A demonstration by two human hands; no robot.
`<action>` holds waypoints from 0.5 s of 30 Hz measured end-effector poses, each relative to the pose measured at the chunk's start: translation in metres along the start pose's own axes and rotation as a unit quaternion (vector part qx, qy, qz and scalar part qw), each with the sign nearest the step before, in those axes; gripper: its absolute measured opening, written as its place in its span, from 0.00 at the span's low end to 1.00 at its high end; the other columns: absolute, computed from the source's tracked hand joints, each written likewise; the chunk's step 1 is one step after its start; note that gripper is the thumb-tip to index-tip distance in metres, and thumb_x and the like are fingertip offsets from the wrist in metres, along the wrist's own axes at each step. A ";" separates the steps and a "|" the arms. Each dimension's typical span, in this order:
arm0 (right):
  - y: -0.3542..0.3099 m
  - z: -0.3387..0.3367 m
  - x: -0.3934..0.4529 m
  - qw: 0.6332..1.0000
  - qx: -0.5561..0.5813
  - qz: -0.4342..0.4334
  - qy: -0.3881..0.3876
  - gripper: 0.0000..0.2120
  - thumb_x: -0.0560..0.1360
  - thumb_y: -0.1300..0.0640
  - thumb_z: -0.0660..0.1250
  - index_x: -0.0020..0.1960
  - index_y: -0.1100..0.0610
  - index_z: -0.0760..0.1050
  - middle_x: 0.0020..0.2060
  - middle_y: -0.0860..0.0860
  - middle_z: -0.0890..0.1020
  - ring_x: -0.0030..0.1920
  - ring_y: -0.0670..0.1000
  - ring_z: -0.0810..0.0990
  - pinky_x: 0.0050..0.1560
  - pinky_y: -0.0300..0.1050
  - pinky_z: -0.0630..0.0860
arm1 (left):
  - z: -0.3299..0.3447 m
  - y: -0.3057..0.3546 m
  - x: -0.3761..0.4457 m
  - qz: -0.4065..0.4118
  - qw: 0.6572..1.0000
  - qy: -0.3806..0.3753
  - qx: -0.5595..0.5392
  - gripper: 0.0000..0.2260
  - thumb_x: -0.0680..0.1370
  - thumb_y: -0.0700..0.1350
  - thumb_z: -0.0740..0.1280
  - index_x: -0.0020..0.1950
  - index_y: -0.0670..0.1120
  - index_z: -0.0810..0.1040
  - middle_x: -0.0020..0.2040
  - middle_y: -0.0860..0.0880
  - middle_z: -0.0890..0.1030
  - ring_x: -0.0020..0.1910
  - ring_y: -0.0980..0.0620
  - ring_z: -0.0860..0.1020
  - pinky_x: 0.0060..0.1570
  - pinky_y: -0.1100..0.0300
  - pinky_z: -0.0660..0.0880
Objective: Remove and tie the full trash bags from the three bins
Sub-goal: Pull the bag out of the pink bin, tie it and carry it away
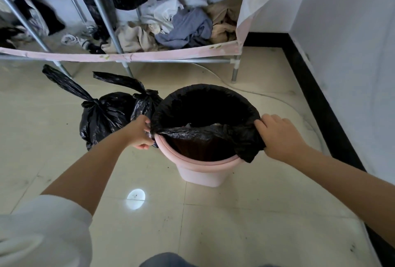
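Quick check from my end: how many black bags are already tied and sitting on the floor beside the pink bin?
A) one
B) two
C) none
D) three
B: two knotted bags stand on the floor left of the pink bin, while the left hand and right hand grip the liner that is still on its rim.

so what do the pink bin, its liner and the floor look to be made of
Pink bin: likely moulded plastic, matte, with a smooth rolled rim. Liner: thin black plastic film, glossy and crinkled where both hands bunch it off the rim. Floor: probably glazed ceramic tile, cream, with grout lines and a mirrored light spot.
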State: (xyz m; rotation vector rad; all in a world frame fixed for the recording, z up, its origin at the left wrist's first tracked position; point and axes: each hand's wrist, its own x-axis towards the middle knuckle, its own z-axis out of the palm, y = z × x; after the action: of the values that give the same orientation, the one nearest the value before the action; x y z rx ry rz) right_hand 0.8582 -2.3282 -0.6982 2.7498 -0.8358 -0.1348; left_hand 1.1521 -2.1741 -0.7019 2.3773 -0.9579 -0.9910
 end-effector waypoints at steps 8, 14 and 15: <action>0.033 -0.037 0.042 0.965 0.144 0.176 -0.130 0.14 0.73 0.63 0.61 0.56 0.59 0.79 0.52 0.58 0.80 0.52 0.57 0.78 0.48 0.45 0.75 | 0.026 -0.013 0.022 -0.083 0.961 0.085 -0.249 0.10 0.79 0.33 0.54 0.53 0.44 0.71 0.42 0.42 0.76 0.27 0.53 0.79 0.20 0.69 0.75; 0.029 -0.064 0.070 0.917 0.306 0.234 -0.101 0.17 0.73 0.70 0.57 0.60 0.67 0.75 0.59 0.63 0.78 0.55 0.59 0.77 0.54 0.49 0.75 | 0.007 -0.006 0.035 -0.006 0.958 0.214 -0.191 0.11 0.78 0.34 0.54 0.51 0.40 0.75 0.46 0.38 0.76 0.44 0.46 0.72 0.45 0.54 0.72; 0.029 -0.068 0.077 0.915 0.321 0.232 -0.074 0.19 0.74 0.70 0.56 0.63 0.65 0.72 0.62 0.62 0.76 0.61 0.60 0.74 0.61 0.51 0.72 | 0.003 0.004 0.034 0.015 0.958 0.220 -0.185 0.11 0.78 0.34 0.55 0.52 0.39 0.76 0.47 0.39 0.76 0.46 0.46 0.72 0.50 0.51 0.72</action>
State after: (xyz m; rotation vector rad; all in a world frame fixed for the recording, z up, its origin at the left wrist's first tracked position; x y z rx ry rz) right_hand 0.9180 -2.3788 -0.6258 3.0216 -1.8307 0.0365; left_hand 1.1661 -2.2016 -0.7178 2.1239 -0.5797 -0.5299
